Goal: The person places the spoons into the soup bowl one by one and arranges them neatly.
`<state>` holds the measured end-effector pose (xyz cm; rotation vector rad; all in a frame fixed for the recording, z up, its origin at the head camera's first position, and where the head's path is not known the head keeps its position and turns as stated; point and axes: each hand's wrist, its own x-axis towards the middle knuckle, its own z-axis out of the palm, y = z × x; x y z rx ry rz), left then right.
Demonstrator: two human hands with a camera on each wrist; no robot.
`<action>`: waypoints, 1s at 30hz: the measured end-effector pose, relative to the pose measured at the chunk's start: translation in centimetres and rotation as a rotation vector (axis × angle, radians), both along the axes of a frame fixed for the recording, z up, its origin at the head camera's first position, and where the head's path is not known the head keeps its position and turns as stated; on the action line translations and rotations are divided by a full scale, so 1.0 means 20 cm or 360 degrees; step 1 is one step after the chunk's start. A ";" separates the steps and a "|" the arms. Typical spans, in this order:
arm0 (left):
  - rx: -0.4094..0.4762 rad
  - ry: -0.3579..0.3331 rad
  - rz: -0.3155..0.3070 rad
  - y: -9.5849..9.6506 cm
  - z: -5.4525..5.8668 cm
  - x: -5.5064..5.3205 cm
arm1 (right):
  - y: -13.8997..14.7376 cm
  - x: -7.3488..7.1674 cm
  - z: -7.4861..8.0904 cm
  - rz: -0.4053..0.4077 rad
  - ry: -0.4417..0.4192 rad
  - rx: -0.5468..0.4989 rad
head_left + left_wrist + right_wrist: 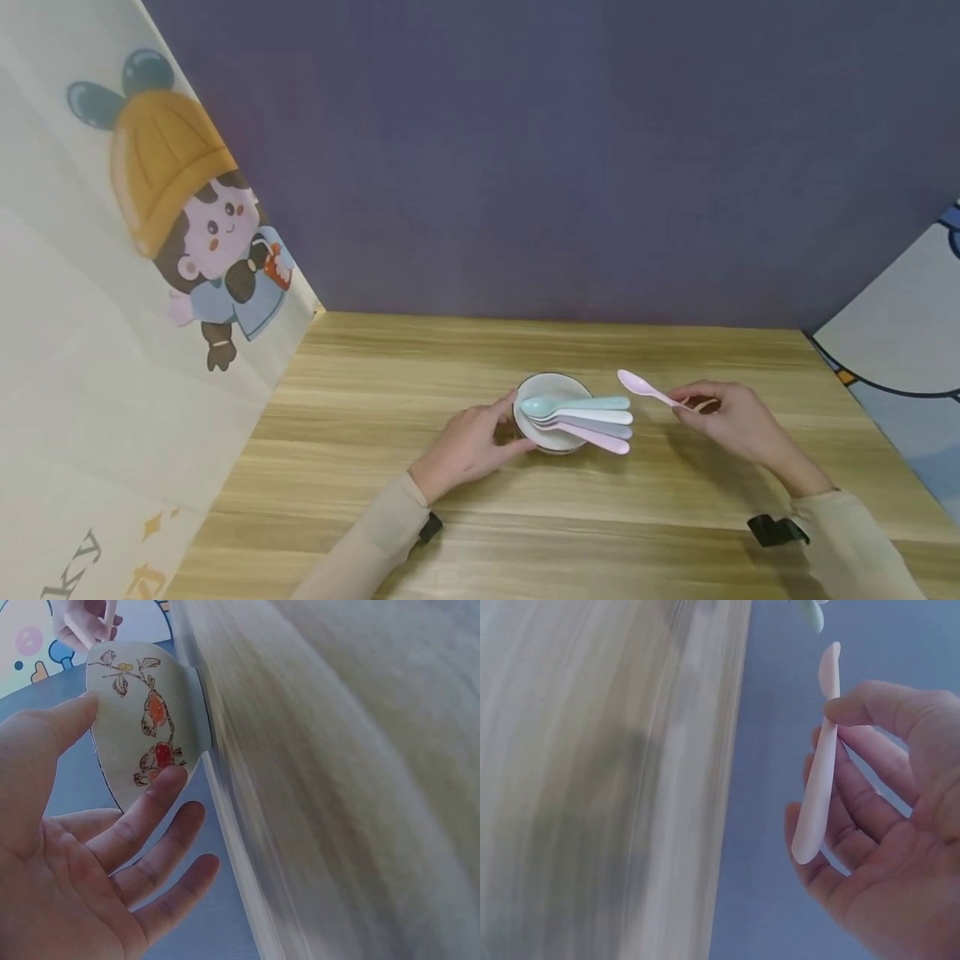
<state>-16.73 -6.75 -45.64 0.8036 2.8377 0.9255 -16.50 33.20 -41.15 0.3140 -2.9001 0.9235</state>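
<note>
A white bowl (537, 437) with a dark rim stands on the wooden table, and the left wrist view shows painted orange and red fruit on its wall (127, 697). My left hand (472, 446) holds the bowl from its left side, thumb and fingers spread around it. Several spoons lean in the bowl, handles pointing right: mint green (592, 403), white (600, 416), grey (611, 430) and pink (600, 439). To the right, above the table, my right hand (738, 421) pinches another pink spoon (637, 384) between thumb and fingers, its head pointing left.
The wooden table (375, 367) meets a dark blue-grey panel (525, 167) at the back. A pale wall (67, 333) with a cartoon figure rises at the left, and a printed panel (885, 358) stands at the right.
</note>
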 end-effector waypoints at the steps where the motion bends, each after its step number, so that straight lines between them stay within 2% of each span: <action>1: -0.0006 0.0003 0.0001 0.00 0.00 0.00 | 0.00 0.00 0.00 0.0010 0.0004 0.0006; 20: -0.0007 -0.0019 0.0019 0.01 0.00 0.00 | -0.12 -0.08 0.06 0.0201 0.0021 0.0101; 30: -0.0003 -0.0027 0.0020 0.01 0.00 0.00 | -0.17 -0.12 0.09 0.0277 0.0014 0.0083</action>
